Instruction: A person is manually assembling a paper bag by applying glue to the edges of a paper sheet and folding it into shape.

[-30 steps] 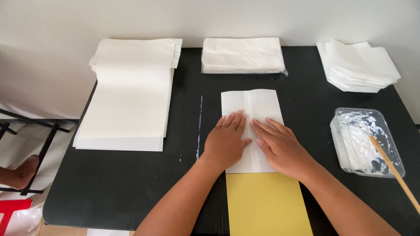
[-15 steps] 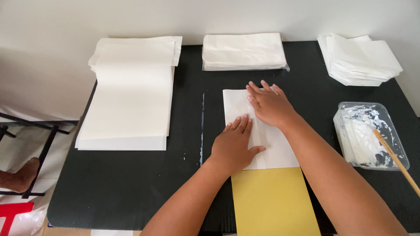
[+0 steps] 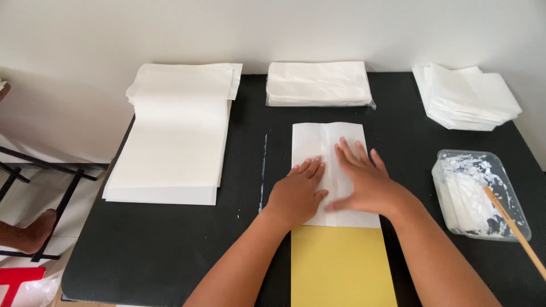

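Main risk, as a judgement: the folded white sheet [image 3: 329, 149] could slide or skew on the yellow card [image 3: 340, 267] under it if the palms push unevenly, so the centre seam would end up crooked. Any wet paste along the seam could also squeeze out and smear onto the fingers or the black surface [image 3: 170, 250]; a thin white streak [image 3: 263, 170] already runs down that surface just left of the sheet. The wooden stick [image 3: 515, 227] leans out of the clear paste tub [image 3: 483, 196] at right centre of the frame, near the right forearm, so an elbow bump could tip it.

Left hand [image 3: 297, 193]: flat, fingers spread slightly, palm down on the lower left part of the sheet, gripping nothing. Right hand [image 3: 364, 182]: also flat and wide open, fingers fanned, pressing on the sheet's right half just beside the left hand, thumbs near each other. Neither hand holds anything; both only press.

The sheet lies at centre frame, long side running up the picture, its lower edge overlapping the top of the yellow card at bottom centre. Large pile of white paper [image 3: 173, 142] sits at upper left, a wrapped pack of white sheets [image 3: 318, 84] at top centre, a stack of folded white pieces [image 3: 466, 96] at upper right, all well apart from the hands.
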